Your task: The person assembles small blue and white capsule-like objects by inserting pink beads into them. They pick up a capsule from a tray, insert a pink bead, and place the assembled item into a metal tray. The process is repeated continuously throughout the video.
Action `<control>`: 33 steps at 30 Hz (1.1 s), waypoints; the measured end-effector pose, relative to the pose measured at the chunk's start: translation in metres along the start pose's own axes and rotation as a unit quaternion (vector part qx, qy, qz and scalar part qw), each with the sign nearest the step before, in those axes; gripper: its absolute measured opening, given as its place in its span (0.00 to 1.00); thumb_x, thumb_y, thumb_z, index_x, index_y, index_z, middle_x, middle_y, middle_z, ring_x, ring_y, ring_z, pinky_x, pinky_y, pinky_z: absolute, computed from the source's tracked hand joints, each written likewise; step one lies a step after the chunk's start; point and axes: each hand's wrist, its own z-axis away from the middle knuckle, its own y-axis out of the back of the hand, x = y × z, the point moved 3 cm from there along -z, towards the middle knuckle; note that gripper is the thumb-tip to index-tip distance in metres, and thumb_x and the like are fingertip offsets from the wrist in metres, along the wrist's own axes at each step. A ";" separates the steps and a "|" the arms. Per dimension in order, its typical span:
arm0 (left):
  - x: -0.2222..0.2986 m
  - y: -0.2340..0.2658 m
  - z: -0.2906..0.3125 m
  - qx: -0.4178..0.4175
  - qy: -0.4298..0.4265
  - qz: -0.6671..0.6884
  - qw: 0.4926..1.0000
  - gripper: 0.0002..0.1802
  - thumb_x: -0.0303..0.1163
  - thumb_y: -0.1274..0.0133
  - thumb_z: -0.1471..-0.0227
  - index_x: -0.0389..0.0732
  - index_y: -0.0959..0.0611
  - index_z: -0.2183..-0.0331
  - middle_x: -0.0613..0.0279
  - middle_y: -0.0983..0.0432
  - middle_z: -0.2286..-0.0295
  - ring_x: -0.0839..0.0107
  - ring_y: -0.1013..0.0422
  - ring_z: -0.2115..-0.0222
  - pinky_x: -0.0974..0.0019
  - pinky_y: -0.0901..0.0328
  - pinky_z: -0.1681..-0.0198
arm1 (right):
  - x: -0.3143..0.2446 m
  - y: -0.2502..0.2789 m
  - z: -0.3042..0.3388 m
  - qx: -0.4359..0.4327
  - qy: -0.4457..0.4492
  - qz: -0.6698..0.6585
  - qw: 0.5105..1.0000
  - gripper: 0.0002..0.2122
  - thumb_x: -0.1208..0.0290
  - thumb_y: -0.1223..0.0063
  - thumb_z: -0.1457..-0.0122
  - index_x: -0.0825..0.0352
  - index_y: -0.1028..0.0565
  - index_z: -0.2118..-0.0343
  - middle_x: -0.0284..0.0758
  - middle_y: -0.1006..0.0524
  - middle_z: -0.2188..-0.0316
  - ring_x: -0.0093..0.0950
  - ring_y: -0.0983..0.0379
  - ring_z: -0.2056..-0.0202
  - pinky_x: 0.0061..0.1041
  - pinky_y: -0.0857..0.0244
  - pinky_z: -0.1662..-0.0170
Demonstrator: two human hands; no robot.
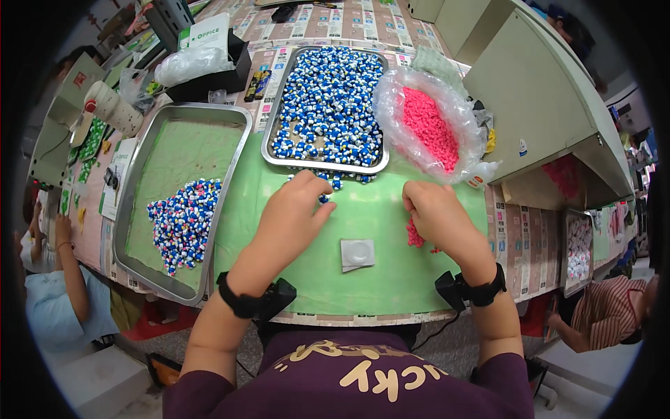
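My left hand (292, 215) is just below the front edge of a metal tray (328, 167) heaped with small blue-and-white pieces (331, 91). A single blue-and-white piece (324, 199) shows between its thumb and forefinger. More such pieces (336, 184) lie loose on the green mat, right by those fingers. Over the mat's right side, my right hand (441, 220) has its fingers curled together; whatever is in them is hidden. Small pink pieces (414, 236) lie partly beneath it. Between the hands and nearer to me sits a white square pad with a round clear disc (357, 253).
At left stands a second metal tray (244, 119) holding blue-and-white pieces with pink bits (183, 223). A clear plastic bag (391, 98) of pink pieces (429, 129) adjoins a white bottle (483, 171) and a grey cabinet (537, 98). People sit at both sides.
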 end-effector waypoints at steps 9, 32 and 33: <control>-0.002 -0.010 -0.005 -0.057 0.041 -0.014 0.997 0.09 0.22 0.40 0.56 0.35 0.20 0.68 0.57 0.28 0.71 0.66 0.27 0.72 0.65 0.31 0.68 | -0.014 0.001 -0.003 0.027 0.064 -0.118 0.991 0.07 0.84 0.52 0.55 0.65 0.33 0.74 0.35 0.28 0.74 0.40 0.30 0.68 0.35 0.42 0.61; 0.038 -0.004 0.018 -0.186 0.119 0.594 0.774 0.09 0.33 0.47 0.40 0.37 0.21 0.63 0.68 0.26 0.72 0.82 0.31 0.73 0.76 0.35 0.70 | -0.081 0.041 0.016 0.128 0.173 -0.399 0.891 0.10 0.86 0.45 0.49 0.64 0.34 0.73 0.33 0.27 0.66 0.30 0.29 0.64 0.28 0.36 0.60; 0.037 -0.003 0.019 -0.196 0.121 0.595 0.770 0.09 0.34 0.47 0.40 0.37 0.22 0.63 0.69 0.26 0.72 0.83 0.31 0.74 0.76 0.35 0.70 | -0.082 0.044 0.016 0.126 0.186 -0.358 0.906 0.10 0.86 0.45 0.50 0.64 0.33 0.73 0.33 0.26 0.66 0.31 0.29 0.64 0.28 0.36 0.60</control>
